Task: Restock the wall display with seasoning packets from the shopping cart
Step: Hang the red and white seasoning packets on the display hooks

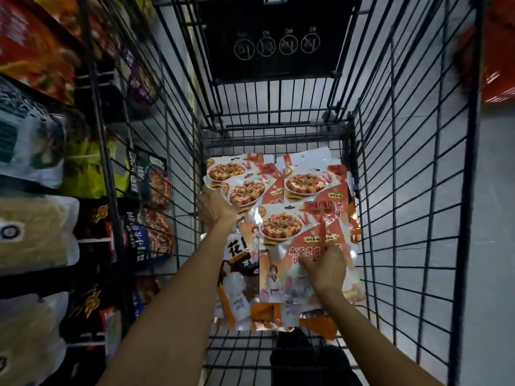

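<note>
near edge: both arms are held out over the near edge of the shopping cart; the seasoning packets are all down on its wire floor, from the middle to the far wall.
right arm: angled in toward the middle of the cart, wrist bent down.
right hand: seen from the back, fingers curled onto the lower half of the top packet, which looks pinched and tipped up off the pile.
near-left packets: white-and-orange with dark lettering, partly buried under the top packet, by the cart's left wall.
left arm: stretched long and straight, further in than the right, along the left wall.
left hand: placed at the left edge of the far-left packet; the fingers are hidden, so grip or mere touch can't be told.
far wall: more dish-photo packets are fanned against it, with a black flap hung above.
wall display: just beside the cart's left wall, stocked with bags.
step in hand (guess): one packet is being picked for the display.
done well: tbh the packet is better held up near its hang hole than by the glossy bottom. It should be lifted straight up clear of the wire walls, one at a time, so the ones underneath aren't dragged along.
</note>
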{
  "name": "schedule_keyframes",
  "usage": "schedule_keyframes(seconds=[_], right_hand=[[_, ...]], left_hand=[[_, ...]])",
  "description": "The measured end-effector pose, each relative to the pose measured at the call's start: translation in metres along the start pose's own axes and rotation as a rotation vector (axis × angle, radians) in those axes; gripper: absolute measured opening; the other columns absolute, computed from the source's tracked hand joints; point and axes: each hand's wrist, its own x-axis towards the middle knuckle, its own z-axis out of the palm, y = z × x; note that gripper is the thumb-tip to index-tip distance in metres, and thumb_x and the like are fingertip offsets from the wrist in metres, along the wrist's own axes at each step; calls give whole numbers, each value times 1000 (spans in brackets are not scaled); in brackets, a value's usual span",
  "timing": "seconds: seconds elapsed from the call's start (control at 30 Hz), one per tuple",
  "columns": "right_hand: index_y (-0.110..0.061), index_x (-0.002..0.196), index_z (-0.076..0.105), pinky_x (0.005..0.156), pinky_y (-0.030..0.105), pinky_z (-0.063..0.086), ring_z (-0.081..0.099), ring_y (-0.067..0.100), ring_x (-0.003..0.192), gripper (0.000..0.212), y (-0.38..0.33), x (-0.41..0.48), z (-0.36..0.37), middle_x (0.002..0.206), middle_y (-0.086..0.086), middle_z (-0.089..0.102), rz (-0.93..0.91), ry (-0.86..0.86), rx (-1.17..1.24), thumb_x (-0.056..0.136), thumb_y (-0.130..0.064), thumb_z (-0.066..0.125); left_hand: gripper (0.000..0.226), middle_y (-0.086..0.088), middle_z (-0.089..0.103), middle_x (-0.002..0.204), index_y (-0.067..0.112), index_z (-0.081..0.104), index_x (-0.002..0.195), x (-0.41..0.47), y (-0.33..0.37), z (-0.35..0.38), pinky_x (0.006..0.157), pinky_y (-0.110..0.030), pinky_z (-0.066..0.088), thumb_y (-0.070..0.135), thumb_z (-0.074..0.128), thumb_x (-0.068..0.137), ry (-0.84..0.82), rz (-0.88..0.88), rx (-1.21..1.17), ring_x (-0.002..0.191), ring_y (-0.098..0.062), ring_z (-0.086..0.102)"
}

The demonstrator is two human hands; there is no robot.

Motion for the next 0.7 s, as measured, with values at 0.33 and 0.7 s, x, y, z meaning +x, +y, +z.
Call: schedule_keyframes(seconds=[0.33, 0.7], right_hand=[[-6, 94, 55, 76, 42, 54, 64, 27, 82, 11, 0, 5, -9, 89, 11, 65, 59, -166, 355, 89, -10, 63], [-6, 91, 63, 83, 46, 55, 68, 31, 88, 31, -1, 11, -20, 89, 10, 70, 194, -338, 502, 67, -8, 83]], left_hand=[[71, -20, 59, 126, -5, 50, 125, 18, -1, 4, 95, -41, 51, 13, 85, 66, -145, -322, -568, 115, -32, 59], [83, -19, 43, 144, -2, 28, 145, 23, -2, -9, 106, -38, 43, 15, 76, 79, -421, -229, -684, 126, -27, 49]])
